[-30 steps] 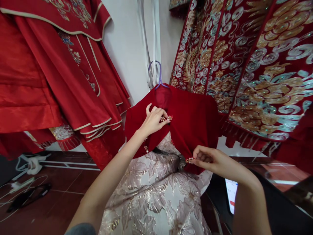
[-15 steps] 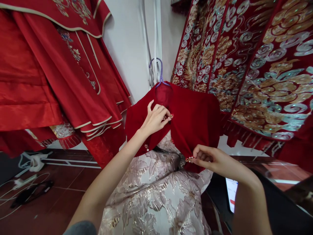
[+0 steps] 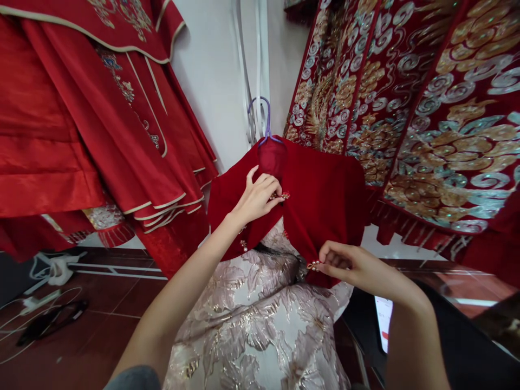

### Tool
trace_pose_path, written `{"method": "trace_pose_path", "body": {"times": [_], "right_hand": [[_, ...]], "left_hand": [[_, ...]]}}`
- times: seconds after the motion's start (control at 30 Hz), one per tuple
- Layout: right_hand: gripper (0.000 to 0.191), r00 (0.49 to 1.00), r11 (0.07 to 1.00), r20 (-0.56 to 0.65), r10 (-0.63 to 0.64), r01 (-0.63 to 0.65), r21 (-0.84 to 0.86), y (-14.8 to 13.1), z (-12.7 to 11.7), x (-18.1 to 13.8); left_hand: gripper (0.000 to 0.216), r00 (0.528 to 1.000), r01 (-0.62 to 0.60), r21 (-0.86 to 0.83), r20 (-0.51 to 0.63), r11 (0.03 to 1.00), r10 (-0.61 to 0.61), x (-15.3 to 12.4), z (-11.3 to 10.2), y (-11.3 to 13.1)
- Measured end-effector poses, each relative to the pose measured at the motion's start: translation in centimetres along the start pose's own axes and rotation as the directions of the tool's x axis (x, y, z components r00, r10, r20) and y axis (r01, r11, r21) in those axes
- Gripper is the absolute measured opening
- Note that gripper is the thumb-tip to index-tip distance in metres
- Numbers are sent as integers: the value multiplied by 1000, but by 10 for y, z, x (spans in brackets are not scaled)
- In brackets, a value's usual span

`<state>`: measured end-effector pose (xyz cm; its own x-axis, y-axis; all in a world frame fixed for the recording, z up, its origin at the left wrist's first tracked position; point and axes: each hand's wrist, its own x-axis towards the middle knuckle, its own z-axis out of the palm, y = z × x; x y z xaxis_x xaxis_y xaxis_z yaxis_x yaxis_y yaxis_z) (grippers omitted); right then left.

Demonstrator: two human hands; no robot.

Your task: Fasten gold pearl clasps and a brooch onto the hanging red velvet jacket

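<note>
A dark red velvet jacket point(image 3: 320, 195) hangs on a purple hanger point(image 3: 268, 119) over a pale dress point(image 3: 276, 325) with metallic flowers. At the jacket's neck opening, my left hand point(image 3: 260, 194) is closed, thumb and fingers pinching a beaded clasp point(image 3: 285, 196). Lower down, my right hand point(image 3: 345, 262) pinches the jacket's right front edge at a pearl clasp point(image 3: 313, 266) with a gold loop. Another pearl clasp point(image 3: 244, 245) sits on the left front panel, untouched. Between the two panels the front hangs apart below the neck.
Red gowns point(image 3: 122, 119) hang at the left, and an embroidered red garment point(image 3: 426, 119) with fringe hangs at the right. A lit phone point(image 3: 383, 322) lies on a black surface point(image 3: 459, 336). Cables and a power strip point(image 3: 43, 300) are on the tiled floor.
Both hands keep their pinch and have barely moved. The clasp by my left hand has dropped very slightly; my right hand has shifted a little to the left.
</note>
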<state>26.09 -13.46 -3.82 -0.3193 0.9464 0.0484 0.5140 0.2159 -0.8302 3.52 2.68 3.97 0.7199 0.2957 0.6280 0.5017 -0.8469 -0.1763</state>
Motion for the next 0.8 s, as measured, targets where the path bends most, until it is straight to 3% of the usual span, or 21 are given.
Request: {"method": "trace_pose_path", "body": {"times": [0.2, 0.33, 0.8], "right_hand": [[32, 1000, 1000, -2, 1, -1, -4, -1, 1, 0], [32, 1000, 1000, 13, -3, 3, 9, -2, 1, -1], [31, 1000, 999, 3, -22, 22, 46, 1, 2, 4]], "left_hand": [[10, 999, -28, 98, -37, 995, 32, -2, 4, 0], [14, 999, -47, 90, 0, 995, 47, -5, 6, 2], [17, 996, -81, 81, -40, 993, 85, -2, 11, -5]]}}
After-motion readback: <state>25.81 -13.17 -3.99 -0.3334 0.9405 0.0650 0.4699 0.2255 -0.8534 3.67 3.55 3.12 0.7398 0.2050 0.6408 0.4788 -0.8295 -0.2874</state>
